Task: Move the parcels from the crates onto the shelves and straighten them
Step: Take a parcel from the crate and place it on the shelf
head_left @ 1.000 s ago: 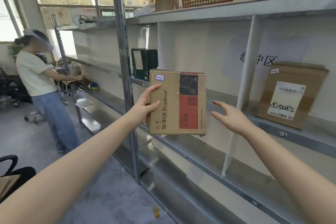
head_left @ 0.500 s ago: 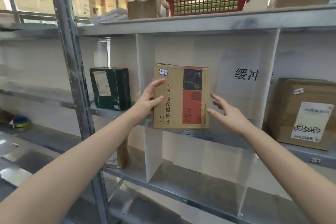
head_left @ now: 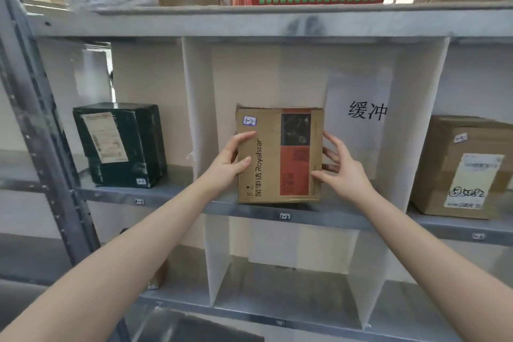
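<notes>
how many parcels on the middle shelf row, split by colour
brown cardboard: 2, the Royalstar parcel held between the left hand and right hand, and the labelled parcel in the right bay
dark green: 1, the dark green parcel in the left bay
total: 3

The only camera is sitting on the person's head and is looking forward, almost level, at the metal shelving (head_left: 249, 25) from close by. Its wide lens is bending the upright post (head_left: 36, 119) at the left. Both forearms are showing from the bottom corners, and the left hand (head_left: 224, 166) and right hand (head_left: 344, 172) are holding the cardboard parcel (head_left: 277, 155) near the frame's middle.
</notes>
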Motion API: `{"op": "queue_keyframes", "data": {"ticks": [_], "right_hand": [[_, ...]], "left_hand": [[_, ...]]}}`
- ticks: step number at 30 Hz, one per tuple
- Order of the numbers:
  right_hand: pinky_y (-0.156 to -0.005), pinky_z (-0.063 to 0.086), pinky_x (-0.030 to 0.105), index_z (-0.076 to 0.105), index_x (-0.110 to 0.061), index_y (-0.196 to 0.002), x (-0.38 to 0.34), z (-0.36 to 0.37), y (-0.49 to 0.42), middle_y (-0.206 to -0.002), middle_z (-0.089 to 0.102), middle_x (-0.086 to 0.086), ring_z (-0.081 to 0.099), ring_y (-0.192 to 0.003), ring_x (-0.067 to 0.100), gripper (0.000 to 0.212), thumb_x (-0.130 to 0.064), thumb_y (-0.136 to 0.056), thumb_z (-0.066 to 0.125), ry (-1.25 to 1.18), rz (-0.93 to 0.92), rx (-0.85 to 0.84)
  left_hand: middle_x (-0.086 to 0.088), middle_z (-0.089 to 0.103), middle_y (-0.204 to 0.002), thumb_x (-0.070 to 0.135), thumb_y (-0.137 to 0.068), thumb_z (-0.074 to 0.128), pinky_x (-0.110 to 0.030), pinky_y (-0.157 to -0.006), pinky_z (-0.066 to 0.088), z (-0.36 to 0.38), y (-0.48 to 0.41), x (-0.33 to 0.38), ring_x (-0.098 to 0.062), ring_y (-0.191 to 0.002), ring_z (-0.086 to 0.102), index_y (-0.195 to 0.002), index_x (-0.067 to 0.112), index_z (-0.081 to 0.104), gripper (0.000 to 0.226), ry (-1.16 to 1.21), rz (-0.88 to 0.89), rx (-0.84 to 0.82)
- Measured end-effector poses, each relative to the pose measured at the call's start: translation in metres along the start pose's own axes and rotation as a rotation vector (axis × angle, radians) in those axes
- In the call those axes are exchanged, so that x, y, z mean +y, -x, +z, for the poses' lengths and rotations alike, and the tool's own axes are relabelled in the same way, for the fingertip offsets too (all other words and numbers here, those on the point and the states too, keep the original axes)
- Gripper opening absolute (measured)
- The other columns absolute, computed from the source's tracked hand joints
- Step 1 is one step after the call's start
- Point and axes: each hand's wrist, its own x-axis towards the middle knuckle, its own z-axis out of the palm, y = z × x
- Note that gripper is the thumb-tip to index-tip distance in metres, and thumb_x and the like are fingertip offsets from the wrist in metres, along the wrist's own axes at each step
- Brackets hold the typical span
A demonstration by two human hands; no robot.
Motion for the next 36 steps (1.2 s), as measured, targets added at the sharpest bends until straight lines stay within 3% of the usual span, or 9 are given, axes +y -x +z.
{"op": "queue_keyframes", "data": {"ticks": [5,9,12,15,19,25,30,33,36], "right_hand": [[-0.102,0.041,0.021,0.020,-0.048,-0.147,0.014,0.028,0.003,-0.147,0.047,-0.003,0.055,-0.125,0.012,0.093,-0.014,-0.083,0.077,0.067,-0.050,0.050],[-0.097,0.038,0.004,0.027,-0.047,-0.146,0.023,0.052,0.002,-0.138,0.044,-0.021,0.054,-0.126,0.012,0.080,-0.012,-0.089,0.070,0.148,-0.116,0.049],[-0.084,0.028,-0.010,0.034,-0.046,-0.146,0.026,0.060,-0.005,-0.140,0.046,-0.018,0.049,-0.125,0.004,0.071,-0.012,-0.092,0.066,0.168,-0.102,0.017],[-0.089,0.029,-0.008,0.038,-0.047,-0.143,0.027,0.065,-0.011,-0.137,0.045,-0.022,0.046,-0.118,-0.004,0.068,-0.012,-0.092,0.065,0.102,-0.088,0.008],[-0.104,0.037,0.012,0.038,-0.052,-0.142,0.031,0.072,-0.014,-0.138,0.040,-0.031,0.047,-0.119,-0.007,0.069,-0.011,-0.092,0.065,0.063,-0.096,0.011],[-0.093,0.027,-0.006,0.036,-0.048,-0.145,0.032,0.073,-0.011,-0.139,0.042,-0.027,0.046,-0.120,-0.007,0.069,-0.012,-0.093,0.064,0.097,-0.086,0.018],[-0.103,0.044,0.031,0.034,-0.047,-0.144,0.028,0.057,0.013,-0.137,0.057,-0.003,0.054,-0.124,0.017,0.057,-0.029,-0.096,0.058,0.215,-0.067,0.099],[-0.104,0.037,0.033,0.039,-0.037,-0.144,0.025,0.036,0.038,-0.144,0.052,0.001,0.046,-0.131,0.025,0.049,-0.034,-0.097,0.053,0.423,-0.029,0.092],[-0.112,0.027,0.035,0.043,-0.030,-0.144,0.022,0.017,0.070,-0.150,0.044,0.003,0.029,-0.144,0.022,0.049,-0.038,-0.097,0.051,0.565,0.044,0.066]], "left_hand": [[0.007,0.058,-0.133,-0.009,-0.094,0.052,-0.045,-0.112,0.042,-0.012,-0.007,-0.018,-0.012,-0.129,0.053,-0.114,0.047,0.063,0.060,-0.064,0.018,0.045],[0.009,0.061,-0.131,-0.010,-0.092,0.057,-0.043,-0.108,0.047,-0.026,-0.007,-0.031,-0.009,-0.125,0.055,-0.111,0.039,0.067,0.053,-0.091,-0.004,0.124],[0.007,0.060,-0.133,-0.009,-0.093,0.057,-0.040,-0.107,0.048,-0.033,-0.005,-0.035,-0.005,-0.124,0.056,-0.125,0.032,0.063,0.052,-0.085,-0.006,0.154],[0.009,0.055,-0.140,-0.008,-0.094,0.056,-0.040,-0.114,0.040,-0.040,-0.005,-0.039,-0.001,-0.131,0.049,-0.133,0.038,0.058,0.060,-0.187,0.021,0.159],[0.013,0.037,-0.155,-0.004,-0.096,0.055,-0.038,-0.120,0.031,-0.039,-0.007,-0.048,-0.006,-0.143,0.035,-0.131,0.052,0.056,0.066,-0.384,0.068,0.230],[0.008,0.031,-0.160,-0.004,-0.098,0.053,-0.043,-0.122,0.027,-0.037,-0.005,-0.051,-0.009,-0.148,0.027,-0.134,0.055,0.052,0.069,-0.458,0.085,0.229],[0.004,0.018,-0.165,0.008,-0.098,0.059,-0.036,-0.122,0.019,-0.024,0.028,-0.043,-0.011,-0.152,0.015,-0.139,0.050,0.049,0.060,-0.479,0.061,0.299],[0.004,0.033,-0.157,0.016,-0.096,0.063,-0.029,-0.116,0.019,-0.005,0.067,-0.039,-0.011,-0.145,0.026,-0.138,0.030,0.055,0.045,-0.584,0.159,0.355],[0.005,0.044,-0.147,0.023,-0.099,0.059,-0.027,-0.116,0.021,0.015,0.087,-0.033,-0.008,-0.139,0.031,-0.137,0.025,0.056,0.038,-0.646,0.225,0.137]]}}
